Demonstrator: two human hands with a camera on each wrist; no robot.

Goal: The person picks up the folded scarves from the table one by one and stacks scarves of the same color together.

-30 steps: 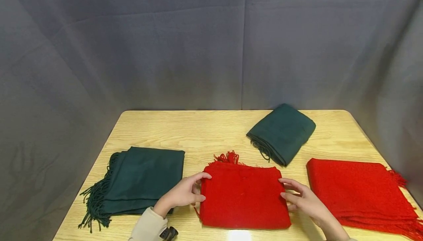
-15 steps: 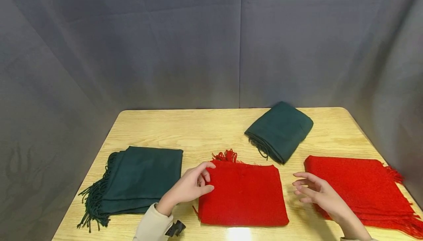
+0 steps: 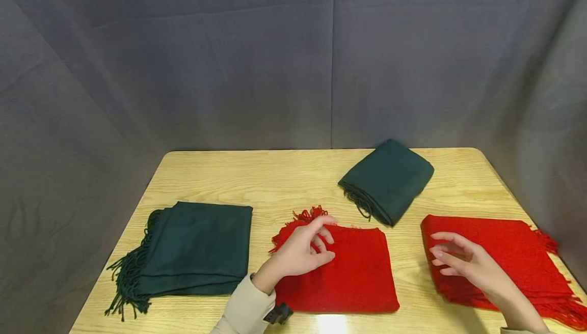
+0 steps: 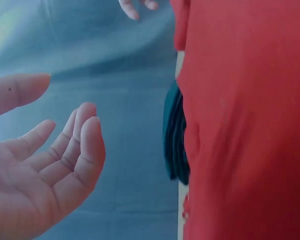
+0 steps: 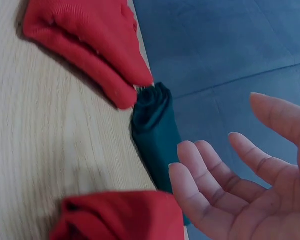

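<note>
A folded red scarf [image 3: 353, 278] with a fringe at its far left corner lies at the middle front of the table. Over its left part hovers my left hand [image 3: 300, 252], fingers loosely bent and holding nothing; the left wrist view shows this hand [image 4: 50, 170] apart from the red cloth [image 4: 245, 120]. A second folded red scarf [image 3: 509, 257], fringed on its right side, lies at the right. My right hand [image 3: 472, 265] is above its left edge, fingers relaxed around nothing. In the right wrist view that hand [image 5: 240, 195] has an empty palm.
At the left of the wooden table [image 3: 275, 176] lies a folded dark green scarf [image 3: 197, 247], its fringe to the left. Another folded dark green scarf [image 3: 390, 181] sits at an angle toward the back right. A grey curtain [image 3: 257, 69] hangs behind and along both sides.
Both hands have left the sides of the middle red scarf. The left hand has moved right, over that scarf, while the right hand has moved right to the other red scarf.
</note>
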